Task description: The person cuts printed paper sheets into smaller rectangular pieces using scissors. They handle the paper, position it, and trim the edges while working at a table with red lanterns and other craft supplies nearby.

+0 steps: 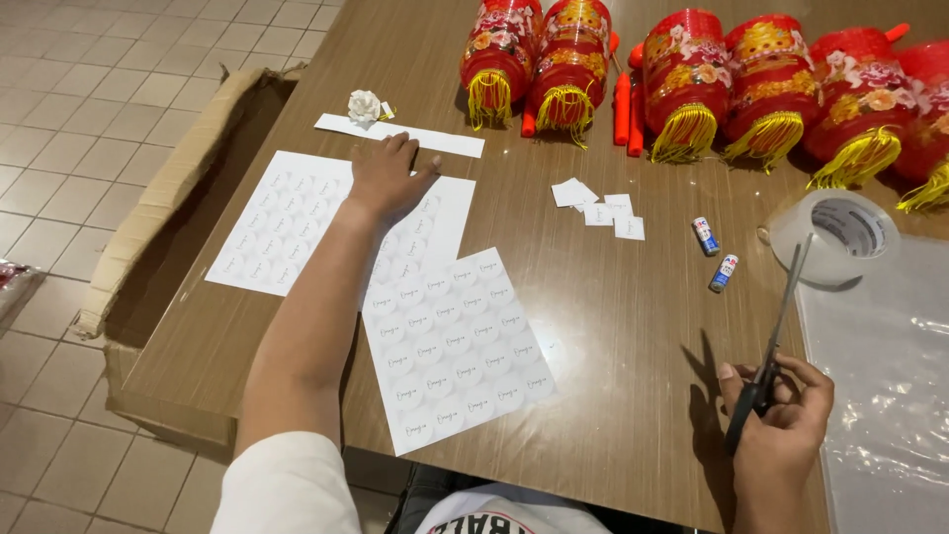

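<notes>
Left hand (pixel 386 178) lay flat, fingers spread, pinning the far sticker sheet (pixel 287 222) steady; right hand (pixel 781 420) gripped scissors (pixel 776 336), blades upward, clear of the wooden table (pixel 613 326).

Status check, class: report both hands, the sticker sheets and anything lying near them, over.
Left hand flat on far sticker sheet. Right hand holds scissors, blades up. Near sheet untouched. Paper strip just beyond left hand.

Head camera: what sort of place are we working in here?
Probably a home or small workshop craft table: red lanterns with yellow tassels lined up on a brown table, round-sticker sheets laid out, a cardboard box on the tiled floor.
</notes>
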